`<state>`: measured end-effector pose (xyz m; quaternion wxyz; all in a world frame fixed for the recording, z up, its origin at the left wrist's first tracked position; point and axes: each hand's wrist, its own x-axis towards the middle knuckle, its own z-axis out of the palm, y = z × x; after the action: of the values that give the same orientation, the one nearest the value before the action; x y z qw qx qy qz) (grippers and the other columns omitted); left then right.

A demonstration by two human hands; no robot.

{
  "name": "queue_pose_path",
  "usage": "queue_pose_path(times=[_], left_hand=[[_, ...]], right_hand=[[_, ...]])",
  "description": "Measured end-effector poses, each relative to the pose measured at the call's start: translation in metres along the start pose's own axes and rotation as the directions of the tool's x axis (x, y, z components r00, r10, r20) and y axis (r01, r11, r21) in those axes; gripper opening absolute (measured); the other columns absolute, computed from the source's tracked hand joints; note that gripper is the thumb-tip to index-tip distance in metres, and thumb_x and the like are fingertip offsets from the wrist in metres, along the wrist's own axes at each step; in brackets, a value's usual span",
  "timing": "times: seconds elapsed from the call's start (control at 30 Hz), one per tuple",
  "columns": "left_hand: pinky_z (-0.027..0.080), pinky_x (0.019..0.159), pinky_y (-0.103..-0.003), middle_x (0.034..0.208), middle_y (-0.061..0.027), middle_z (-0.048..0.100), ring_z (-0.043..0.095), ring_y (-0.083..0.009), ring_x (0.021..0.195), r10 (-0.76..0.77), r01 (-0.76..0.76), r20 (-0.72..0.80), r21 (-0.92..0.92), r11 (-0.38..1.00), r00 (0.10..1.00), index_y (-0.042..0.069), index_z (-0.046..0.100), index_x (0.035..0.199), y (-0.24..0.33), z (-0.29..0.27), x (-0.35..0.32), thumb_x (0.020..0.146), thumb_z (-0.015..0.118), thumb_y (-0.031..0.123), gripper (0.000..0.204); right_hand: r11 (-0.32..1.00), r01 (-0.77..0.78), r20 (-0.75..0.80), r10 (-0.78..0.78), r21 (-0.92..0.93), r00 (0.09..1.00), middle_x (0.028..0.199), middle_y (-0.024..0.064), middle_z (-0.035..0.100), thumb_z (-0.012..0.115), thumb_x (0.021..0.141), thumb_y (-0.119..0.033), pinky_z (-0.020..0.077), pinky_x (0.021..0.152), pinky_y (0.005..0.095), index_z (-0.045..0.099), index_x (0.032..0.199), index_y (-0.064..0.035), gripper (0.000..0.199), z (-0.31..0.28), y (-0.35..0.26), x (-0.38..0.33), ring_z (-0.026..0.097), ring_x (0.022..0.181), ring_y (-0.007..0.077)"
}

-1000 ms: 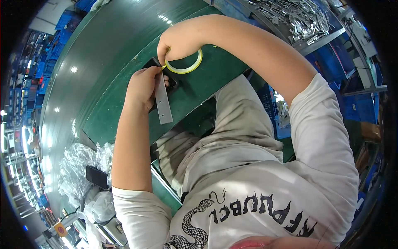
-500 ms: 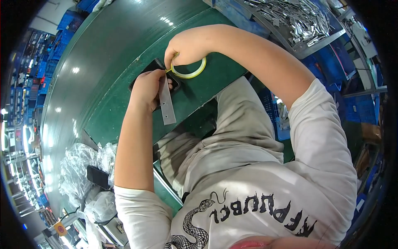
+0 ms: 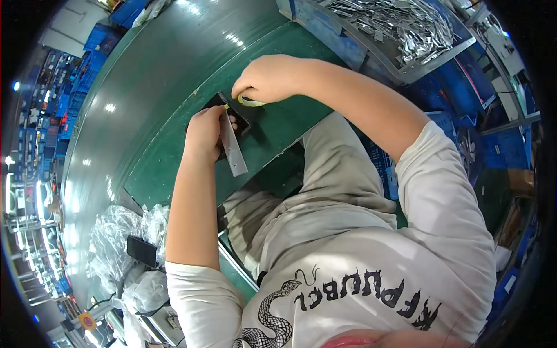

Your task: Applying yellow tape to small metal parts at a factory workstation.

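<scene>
The work surface is a green table [image 3: 174,153] with a curved, shiny metal band [image 3: 98,133] along its far side. Blue bins [image 3: 72,87] stand in the left background. At the upper right we find a metal tray [image 3: 432,62] loaded with loose metal pieces [image 3: 389,29]. At the lower left, clear plastic bags [image 3: 113,238] lie bunched up, with a black rectangular device [image 3: 141,250] resting against them.

We locate the grey strip [image 3: 234,155] at the left hand [image 3: 203,132]. The strip's upper end sits between the thumb and the fingers, which are clamped on it. The thumb lies at the upper end; the other fingertips [image 3: 233,120] show at the strip's right edge. The free length slants toward the near edge of the table, and its lower end has small holes. A small yellow patch [image 3: 227,107] shows at the upper end, just beside the thumb. A flat dark object [image 3: 246,124] lies under the left hand, partly covered by it.

The right hand [image 3: 264,80] is near, up and to the right of the left hand. Its fingers are curled closed around a yellow tape roll [image 3: 252,101]; we see only the roll's lower part, beneath the fingers. A gap separates the two hands.
</scene>
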<state>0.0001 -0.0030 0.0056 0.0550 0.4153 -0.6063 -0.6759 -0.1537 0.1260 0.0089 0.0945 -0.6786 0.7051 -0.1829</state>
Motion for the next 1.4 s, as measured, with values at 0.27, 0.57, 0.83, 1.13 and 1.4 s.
queue_pose_path(times=[0.27,0.57,0.83,1.13,1.4], left_hand=[[0.033,0.038,-0.025,0.060,-0.0029,0.050,0.045,-0.0121,0.044,0.300,-0.295,0.014,-0.136,0.946,0.954,0.009,0.049,0.079,-0.018,-0.009,-0.061,0.095,0.057,0.022,0.022],[0.053,0.053,-0.034,0.079,-0.0212,0.063,0.061,-0.0251,0.061,0.384,-0.274,0.282,-0.361,0.892,0.879,0.004,0.041,0.100,-0.069,0.022,-0.117,0.092,0.038,0.017,0.015],[0.040,0.104,-0.040,0.132,-0.0297,0.052,0.052,-0.0344,0.125,0.491,-0.702,0.780,-0.096,0.706,0.387,-0.004,0.022,0.144,-0.094,0.077,-0.125,0.098,0.047,0.003,0.053],[0.041,0.101,-0.042,0.128,-0.0219,0.053,0.053,-0.0305,0.118,0.484,-0.630,0.555,0.096,0.771,0.677,-0.001,0.011,0.150,-0.139,0.009,-0.118,0.081,0.068,0.003,0.090],[0.051,0.058,-0.035,0.070,-0.0096,0.064,0.062,-0.0202,0.057,0.435,-0.623,0.446,0.538,0.568,0.782,0.003,0.063,0.113,-0.162,-0.018,-0.111,0.087,0.064,0.005,0.026]], right_hand=[[0.952,-0.065,-0.138,0.024,-0.299,0.990,0.091,0.0050,0.064,0.059,0.088,-0.020,0.0484,0.082,0.0411,0.068,0.117,-0.0230,0.030,0.061,0.007,-0.068,0.064,0.087,0.0253],[0.939,0.011,-0.311,0.103,0.345,0.945,0.112,0.0119,0.059,0.070,0.086,-0.028,0.0425,0.095,0.0426,0.062,0.125,-0.0102,0.044,0.077,-0.061,-0.149,0.056,0.108,0.0287],[0.694,0.165,-0.234,0.005,0.701,0.972,0.100,0.0126,0.066,0.069,0.089,-0.022,0.0492,0.078,0.0355,0.071,0.097,-0.0031,0.020,0.107,-0.078,-0.212,0.063,0.096,0.0270],[0.682,-0.726,0.047,0.731,-0.082,0.681,0.095,0.0153,0.065,0.066,0.085,-0.029,0.0494,0.079,0.0438,0.069,0.094,-0.0044,0.027,0.043,0.005,-0.400,0.062,0.091,0.0358],[0.753,-0.642,-0.731,0.355,-0.146,0.583,0.091,0.0130,0.066,0.067,0.086,-0.012,0.0510,0.076,0.0371,0.068,0.094,-0.0028,0.013,-0.089,0.031,-0.318,0.064,0.087,0.0304]])
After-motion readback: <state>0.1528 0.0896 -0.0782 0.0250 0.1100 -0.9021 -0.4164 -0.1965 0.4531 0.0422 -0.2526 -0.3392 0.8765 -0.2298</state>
